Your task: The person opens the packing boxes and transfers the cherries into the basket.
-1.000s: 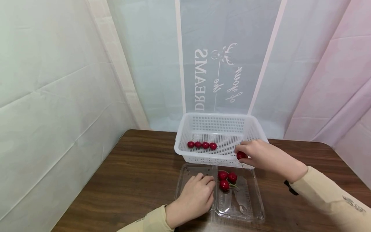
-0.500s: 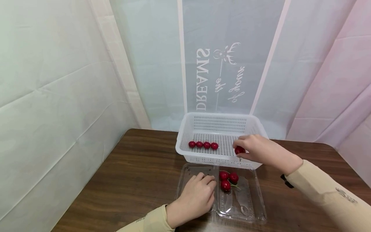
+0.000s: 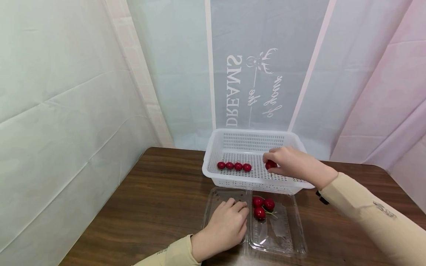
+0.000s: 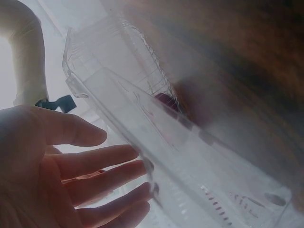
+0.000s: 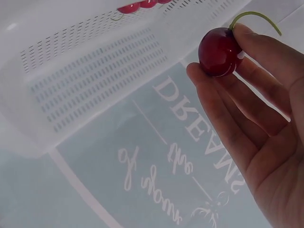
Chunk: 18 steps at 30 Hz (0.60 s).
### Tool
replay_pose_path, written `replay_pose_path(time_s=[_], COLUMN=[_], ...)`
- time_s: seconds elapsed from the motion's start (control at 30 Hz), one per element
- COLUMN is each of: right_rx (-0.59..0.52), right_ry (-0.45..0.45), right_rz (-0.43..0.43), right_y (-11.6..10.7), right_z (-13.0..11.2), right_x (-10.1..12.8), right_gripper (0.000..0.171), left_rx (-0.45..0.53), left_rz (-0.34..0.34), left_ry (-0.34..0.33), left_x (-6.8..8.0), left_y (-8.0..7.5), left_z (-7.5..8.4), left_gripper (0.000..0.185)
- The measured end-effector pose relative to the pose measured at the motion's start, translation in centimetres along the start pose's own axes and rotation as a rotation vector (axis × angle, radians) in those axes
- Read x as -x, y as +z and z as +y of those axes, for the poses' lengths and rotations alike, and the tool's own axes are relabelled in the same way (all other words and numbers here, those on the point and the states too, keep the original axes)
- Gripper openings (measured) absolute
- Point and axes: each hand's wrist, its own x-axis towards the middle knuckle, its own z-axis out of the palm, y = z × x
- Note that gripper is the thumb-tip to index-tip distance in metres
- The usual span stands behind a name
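Your right hand is pinching one cherry over the basket holding four; your flat left hand is pressing the clamshell holding three.

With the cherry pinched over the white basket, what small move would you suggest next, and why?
Probably lower the right hand leftward and set its cherry beside the row of four cherries on the basket floor: the cherry is already inside the rim, with a gap left after the row's end.

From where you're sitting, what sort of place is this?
Probably a small staged recording corner, not a kitchen: plastic sheeting hangs around a wooden table that bears only a white basket and a clear clamshell box of cherries.
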Motion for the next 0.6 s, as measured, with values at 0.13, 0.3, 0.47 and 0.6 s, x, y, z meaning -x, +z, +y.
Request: replay_pose_path(time_s=[0.13,0.3,0.47,0.6], right_rx=[-0.001,-0.007,-0.012,-0.017], right_ry=[0.008,0.015,0.023,0.030], right_rz=[-0.013,-0.037,-0.058,-0.073], right_y=[0.0,0.1,0.4,0.8], right_z=[0.3,0.6,1.0,1.4], right_x=[-0.6,-1.2,-1.9,-2.5], right_gripper=[0.016,0.014,0.013,0.012], left_rx=[-0.008,-0.012,-0.005,0.000], left_rz=[0.005,0.012,0.007,-0.004], left_ry=[0.001,0.002,0.003,0.003], left_x=[0.0,0.1,0.1,0.1], left_y=[0.1,0.1,0.1,0.0], left_z=[0.1,0.1,0.1,0.0], left_gripper=[0.017,0.017,0.016,0.017])
